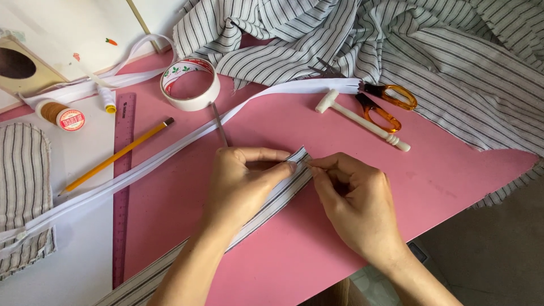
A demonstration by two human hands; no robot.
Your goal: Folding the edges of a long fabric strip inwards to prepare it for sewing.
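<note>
The left hand [243, 181] covered the striped strip's [266, 207] middle. The strip ran off the bottom edge. The striped cloth [430, 51] was cut off above.

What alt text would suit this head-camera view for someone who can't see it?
Left hand and right hand pinch the end of a striped fabric strip on a pink table. Scissors, tape roll, pencil and ruler lie nearby.

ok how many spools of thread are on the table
2: a brown thread spool at the far left, and a white thread spool just right of it, beside the ruler. The heaped striped fabric may hide more.
</note>
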